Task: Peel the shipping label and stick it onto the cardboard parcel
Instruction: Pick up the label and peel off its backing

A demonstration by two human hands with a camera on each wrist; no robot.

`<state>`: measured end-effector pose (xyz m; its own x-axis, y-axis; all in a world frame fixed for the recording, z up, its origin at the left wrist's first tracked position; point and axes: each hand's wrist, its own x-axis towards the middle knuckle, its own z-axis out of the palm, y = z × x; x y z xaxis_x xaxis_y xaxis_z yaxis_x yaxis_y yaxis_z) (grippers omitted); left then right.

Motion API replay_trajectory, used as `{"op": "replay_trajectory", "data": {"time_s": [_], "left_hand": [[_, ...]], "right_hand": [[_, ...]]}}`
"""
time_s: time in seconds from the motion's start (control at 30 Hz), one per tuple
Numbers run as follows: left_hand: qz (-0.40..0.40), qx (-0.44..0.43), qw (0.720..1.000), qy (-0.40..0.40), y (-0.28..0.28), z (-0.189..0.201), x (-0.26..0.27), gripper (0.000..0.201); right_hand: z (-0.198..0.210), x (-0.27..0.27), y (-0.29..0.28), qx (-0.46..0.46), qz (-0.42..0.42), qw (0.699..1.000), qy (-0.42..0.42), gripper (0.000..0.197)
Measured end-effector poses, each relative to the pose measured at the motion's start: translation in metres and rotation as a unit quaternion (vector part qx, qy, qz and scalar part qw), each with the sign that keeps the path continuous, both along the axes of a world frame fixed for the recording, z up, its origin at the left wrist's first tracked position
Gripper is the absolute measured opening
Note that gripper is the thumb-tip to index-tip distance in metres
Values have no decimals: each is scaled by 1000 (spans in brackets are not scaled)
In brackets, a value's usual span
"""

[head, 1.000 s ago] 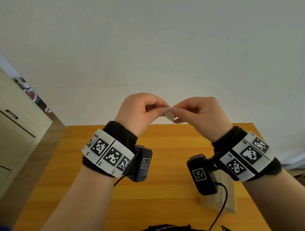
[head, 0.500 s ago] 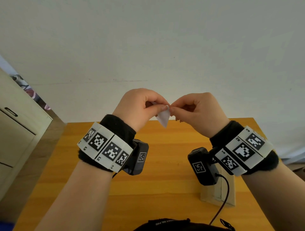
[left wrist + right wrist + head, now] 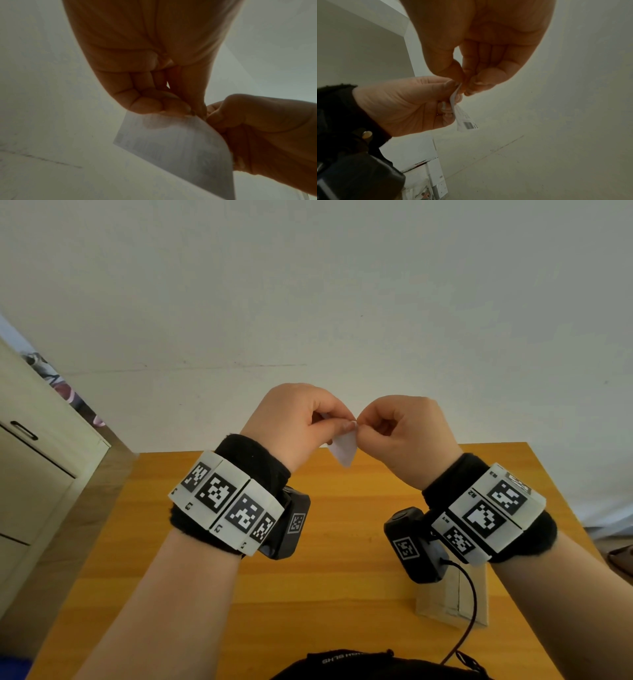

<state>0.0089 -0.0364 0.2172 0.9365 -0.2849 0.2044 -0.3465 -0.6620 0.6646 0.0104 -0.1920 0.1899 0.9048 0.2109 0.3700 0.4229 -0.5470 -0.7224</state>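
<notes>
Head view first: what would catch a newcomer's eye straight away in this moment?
Both hands meet mid-air above the far edge of the orange wooden table, the left hand and right hand pinching one corner of a small white shipping label that hangs down between them. The cardboard parcel waits on the table, largely hidden beneath the right wrist.

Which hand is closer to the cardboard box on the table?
Right. The right hand is raised above the table, with the cardboard box under its wrist; the left hand is farther over, both pinching the label.
</notes>
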Motion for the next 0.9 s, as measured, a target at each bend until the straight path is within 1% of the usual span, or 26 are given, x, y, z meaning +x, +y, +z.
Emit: {"op": "replay_trajectory", "data": {"time_s": [0.1, 0.23, 0.4, 0.5, 0.6, 0.9], "left_hand": [[0, 5, 1000, -1, 0, 0, 0, 14], [-2, 8, 1000, -5, 1, -1, 2, 14], [-2, 4, 1000, -4, 4, -2, 3, 14], [-3, -7, 1000, 1, 6, -1, 3, 14], [-4, -17, 1000, 6, 7, -2, 3, 13], [-19, -17, 1000, 6, 6, -3, 3, 13]], "right_hand": [[-1, 0, -1, 5, 7, 1000, 10, 26], [1, -1, -1, 29, 20, 998, 45, 33], [4, -1, -2, 62, 28, 994, 84, 30], [5, -2, -4, 88, 33, 989, 115, 23], [5, -1, -7, 108, 24, 986, 125, 18], [8, -4, -7, 70, 25, 991, 113, 20]]}}
